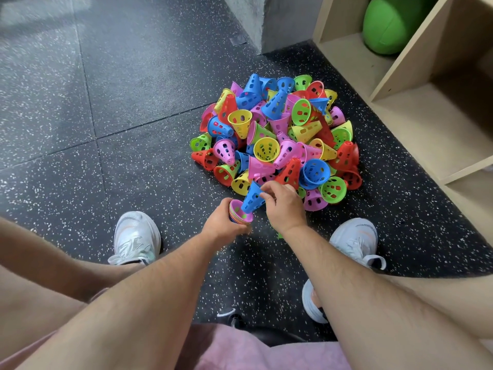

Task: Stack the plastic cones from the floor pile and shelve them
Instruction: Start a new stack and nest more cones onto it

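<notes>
A big pile of perforated plastic cones [277, 137] in blue, red, yellow, green and pink lies on the dark speckled floor. My left hand [221, 222] grips a nested stack of cones [240, 213] with a pink one on top, its wide mouth facing up. My right hand [285, 206] pinches a blue cone [252, 198] by its narrow end. The blue cone's wide rim rests in the mouth of the stack. Both hands are at the near edge of the pile.
A light wooden cubby shelf [416, 84] stands on the right, with a green ball [386, 25] in its far compartment. My two white shoes [136, 236] [357, 239] are planted either side of my hands. A grey wall corner [266, 22] rises behind the pile.
</notes>
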